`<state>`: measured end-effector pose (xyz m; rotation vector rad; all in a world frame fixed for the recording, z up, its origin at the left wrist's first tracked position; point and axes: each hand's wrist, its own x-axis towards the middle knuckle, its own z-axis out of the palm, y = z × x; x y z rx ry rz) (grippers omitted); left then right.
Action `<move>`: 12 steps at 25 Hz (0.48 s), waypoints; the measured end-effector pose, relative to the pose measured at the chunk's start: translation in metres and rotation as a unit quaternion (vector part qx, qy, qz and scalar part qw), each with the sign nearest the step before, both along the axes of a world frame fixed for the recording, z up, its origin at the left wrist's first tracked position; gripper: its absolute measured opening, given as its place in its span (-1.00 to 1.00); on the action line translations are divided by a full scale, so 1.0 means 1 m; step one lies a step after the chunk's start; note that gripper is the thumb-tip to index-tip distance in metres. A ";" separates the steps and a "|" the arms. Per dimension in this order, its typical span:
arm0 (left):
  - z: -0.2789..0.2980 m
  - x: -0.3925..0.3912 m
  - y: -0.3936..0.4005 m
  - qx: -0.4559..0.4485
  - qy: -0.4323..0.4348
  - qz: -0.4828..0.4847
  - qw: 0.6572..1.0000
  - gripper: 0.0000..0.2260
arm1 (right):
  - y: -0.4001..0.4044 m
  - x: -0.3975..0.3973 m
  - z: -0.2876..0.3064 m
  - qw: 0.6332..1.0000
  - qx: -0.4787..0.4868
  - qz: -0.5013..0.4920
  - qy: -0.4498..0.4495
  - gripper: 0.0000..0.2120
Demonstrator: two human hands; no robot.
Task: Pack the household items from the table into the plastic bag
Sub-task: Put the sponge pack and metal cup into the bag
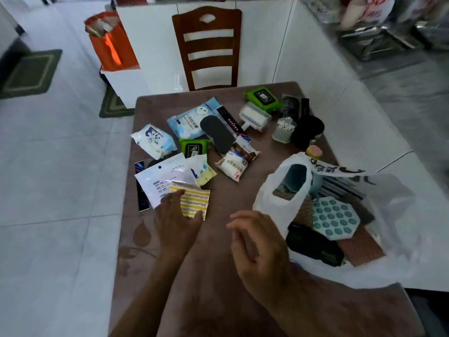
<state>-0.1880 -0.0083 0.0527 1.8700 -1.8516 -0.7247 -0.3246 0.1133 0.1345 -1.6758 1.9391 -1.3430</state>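
Note:
A white plastic bag [274, 205] lies open on the right of the brown table [230, 195], holding a teal dotted mat [335, 218], a black pouch and other items. My left hand [176, 220] pinches a yellow striped cloth pack [194, 201], fingers over its near edge and thumb under its corner. My right hand [257, 239] hovers beside the bag's near edge with loosely curled fingers, holding nothing. Several packets lie on the table, among them a white zip pouch [162, 178], tissue packs [154, 141] and green wipes [194, 148].
A cotton swab jar [284, 130], a black cup [308, 131], a lint roller [254, 116] and a second green wipes pack [263, 98] stand at the table's far right. A wooden chair [209, 45] is behind the table. An orange bag [110, 42] stands at the back left.

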 end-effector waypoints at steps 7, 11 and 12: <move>-0.066 0.075 -0.019 0.063 -0.043 -0.115 0.990 -0.30 | -0.145 0.045 -0.136 0.946 0.320 0.047 0.005 -0.34; -0.060 0.095 -0.027 0.053 0.068 -0.106 0.991 -0.27 | -0.179 0.046 -0.170 0.903 0.429 -0.016 0.033 -0.61; -0.054 0.098 -0.027 0.037 0.087 -0.106 0.990 -0.26 | -0.171 0.048 -0.166 0.908 0.416 -0.020 0.029 -0.74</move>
